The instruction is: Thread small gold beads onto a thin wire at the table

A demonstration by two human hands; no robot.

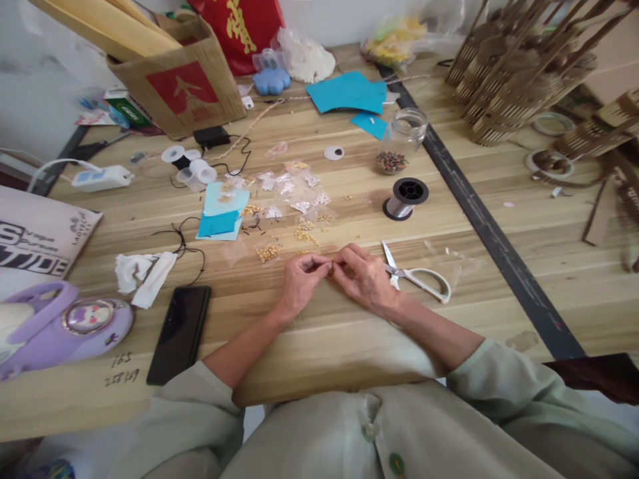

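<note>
My left hand (301, 283) and my right hand (368, 279) meet over the table (319, 346), fingertips pinched together. A speck of gold shows between them, but it is too small to name. Just beyond my fingers lie small piles of gold beads (268, 253) and gold-coloured findings (305, 234). Scissors (422, 283) with pale handles rest partly open beside my right hand. Behind them stands a spool of fine wire (407, 197). Clear little bags of silvery pieces (294, 189) are spread farther back.
A jar of mixed beads (392, 161) stands at the back right. Light blue sheets (221, 216), a black phone (180, 332) and a tangle of black cord (184, 246) lie to the left. A dark strip (479, 223) crosses the tabletop on the right.
</note>
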